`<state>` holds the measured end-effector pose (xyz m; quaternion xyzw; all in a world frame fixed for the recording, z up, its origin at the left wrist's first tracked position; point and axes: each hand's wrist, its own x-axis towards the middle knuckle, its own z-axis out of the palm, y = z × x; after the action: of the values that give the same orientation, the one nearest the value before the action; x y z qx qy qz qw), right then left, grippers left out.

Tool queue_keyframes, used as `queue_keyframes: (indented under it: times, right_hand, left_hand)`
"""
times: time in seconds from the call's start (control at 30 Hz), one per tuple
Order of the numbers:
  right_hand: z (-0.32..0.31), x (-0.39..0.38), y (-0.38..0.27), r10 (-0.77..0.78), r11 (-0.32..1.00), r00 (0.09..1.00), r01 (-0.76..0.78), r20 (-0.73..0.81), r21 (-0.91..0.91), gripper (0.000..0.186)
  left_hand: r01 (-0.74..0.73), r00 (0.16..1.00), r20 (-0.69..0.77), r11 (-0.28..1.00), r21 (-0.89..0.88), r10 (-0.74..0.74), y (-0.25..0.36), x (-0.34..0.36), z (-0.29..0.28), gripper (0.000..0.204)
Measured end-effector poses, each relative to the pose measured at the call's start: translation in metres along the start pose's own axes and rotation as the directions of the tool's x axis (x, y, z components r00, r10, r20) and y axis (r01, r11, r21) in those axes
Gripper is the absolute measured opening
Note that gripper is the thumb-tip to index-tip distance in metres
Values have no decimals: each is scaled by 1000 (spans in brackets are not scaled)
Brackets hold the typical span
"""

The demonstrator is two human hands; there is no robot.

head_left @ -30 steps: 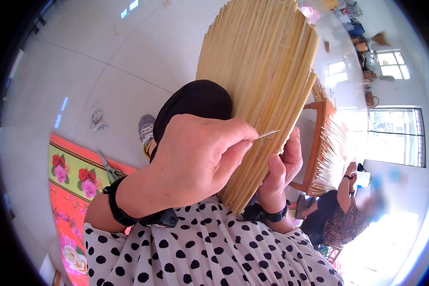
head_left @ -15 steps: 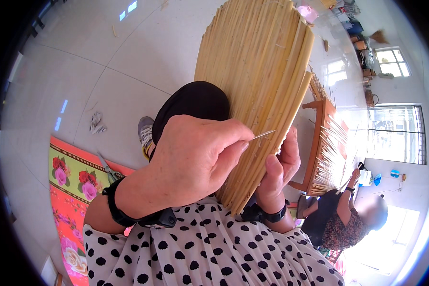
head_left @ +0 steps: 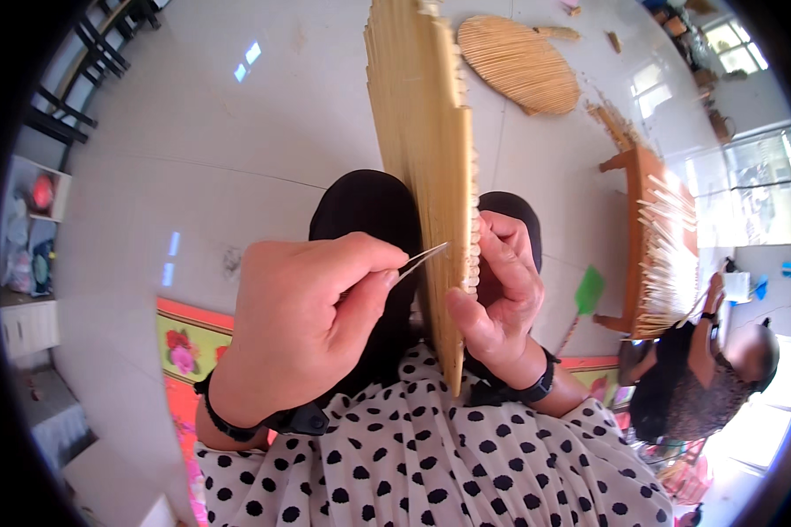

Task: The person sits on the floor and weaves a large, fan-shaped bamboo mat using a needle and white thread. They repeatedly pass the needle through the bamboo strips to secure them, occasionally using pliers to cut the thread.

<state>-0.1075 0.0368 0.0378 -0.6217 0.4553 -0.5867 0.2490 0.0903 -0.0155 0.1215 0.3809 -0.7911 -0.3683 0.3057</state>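
A panel of straight, pale yellow plant stalks laid side by side [head_left: 424, 149] stands on edge between my knees, its cut stalk ends forming a bumpy right-hand edge. My left hand [head_left: 299, 321] pinches a thin, shiny needle [head_left: 423, 261] between thumb and forefinger. The needle's tip points at the panel's face near that edge; whether it touches cannot be told. With thumb and fingers, my right hand [head_left: 501, 294] grips the panel's right edge at about the same height. Any thread on the needle is too fine to make out.
On the tiled floor ahead lies an oval stalk panel [head_left: 514, 63]. To the right, a wooden stand [head_left: 633, 237] bears many loose stalks, beside a seated person [head_left: 694, 378]. A green flyswatter [head_left: 589, 290] and a flowered mat [head_left: 189, 356] lie near me.
The panel has turned from showing its broad face to nearly edge-on. My left hand has shifted slightly left with the needle, and the view has swung left.
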Motion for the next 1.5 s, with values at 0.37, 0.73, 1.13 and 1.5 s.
queue_keyframes:
  times: [0.37, 0.73, 1.13, 1.5]
  right_hand:
    - [22, 1, -5, 47, 996, 999, -46, -8, 74, 65]
    - [20, 2, 3, -13, 989, 999, 18, -38, 147, 65]
    - [16, 6, 0, 1, 999, 1000, -1, -10, 52, 64]
    - [8, 15, -19, 84, 989, 995, -76, 57, -129, 57]
  left_hand:
    - [101, 990, -103, 993, 54, -95, -7, -18, 2, 10]
    - [103, 981, -175, 989, 109, -83, -3, -19, 15, 11]
    - [22, 1000, 0, 971, 237, -23, -10, -12, -9, 9]
    - [-24, 999, 49, 989, 147, 17, -13, -12, -14, 11]
